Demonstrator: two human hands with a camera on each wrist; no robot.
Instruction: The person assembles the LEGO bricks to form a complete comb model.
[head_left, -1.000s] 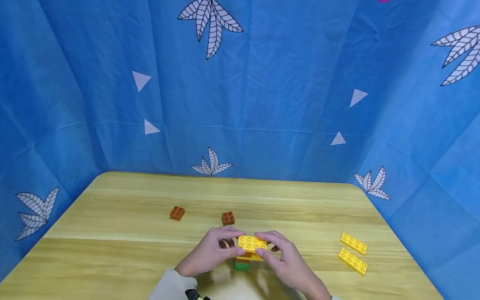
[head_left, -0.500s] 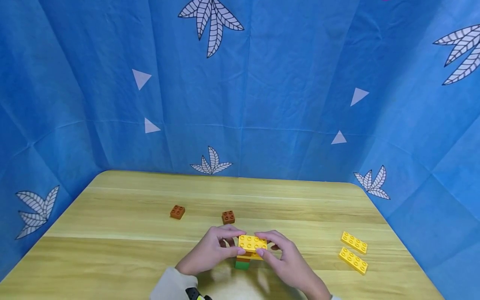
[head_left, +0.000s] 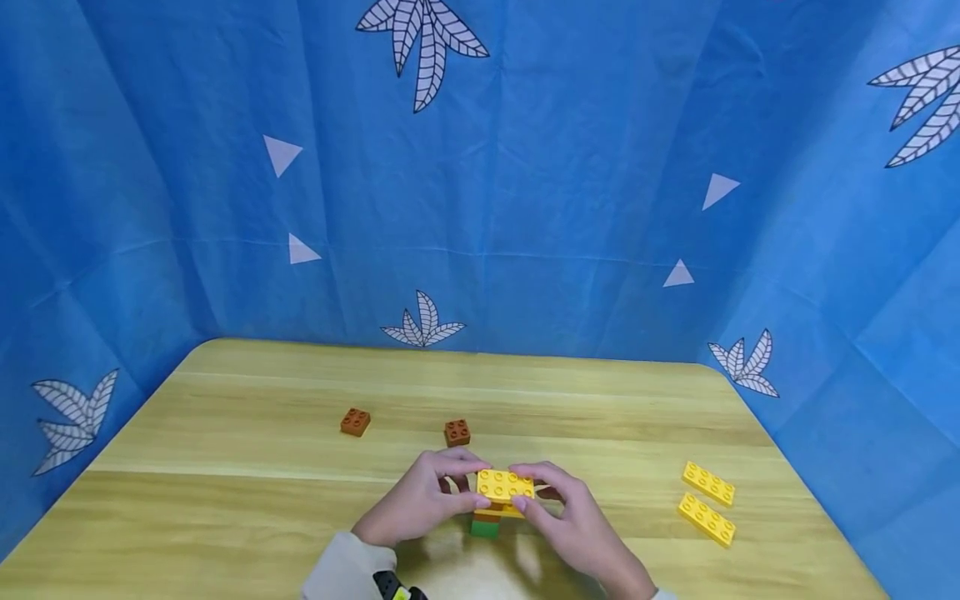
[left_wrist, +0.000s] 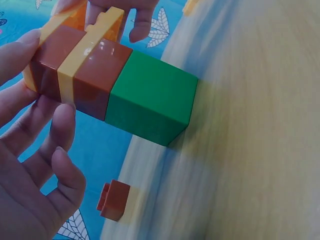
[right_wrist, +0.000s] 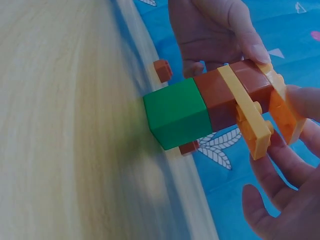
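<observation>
A small tower of toy building bricks stands on the table between my hands. Its base is a green block [left_wrist: 150, 97]; above come a brown brick [right_wrist: 215, 97], a lower yellow plate [right_wrist: 247, 115], a second brown brick [left_wrist: 57, 50] and a top yellow plate [head_left: 506, 485]. Both plates overhang to the right. My left hand [head_left: 423, 500] pinches the left end of the top plate between thumb and fingers, and curled fingers lie beside the tower. At the overhanging end, my right hand [head_left: 573, 521] grips the same plate with thumb and index finger.
Two loose brown bricks lie beyond the hands, one farther left [head_left: 355, 422] and one just behind the tower [head_left: 457, 432]. To the right are two yellow plates, a far plate [head_left: 708, 483] and a near plate [head_left: 707, 519]. A blue patterned cloth [head_left: 570, 167] hangs behind the table.
The head view has shifted very slightly. Both hands keep their hold on the top yellow plate, with no clear movement of the tower.
</observation>
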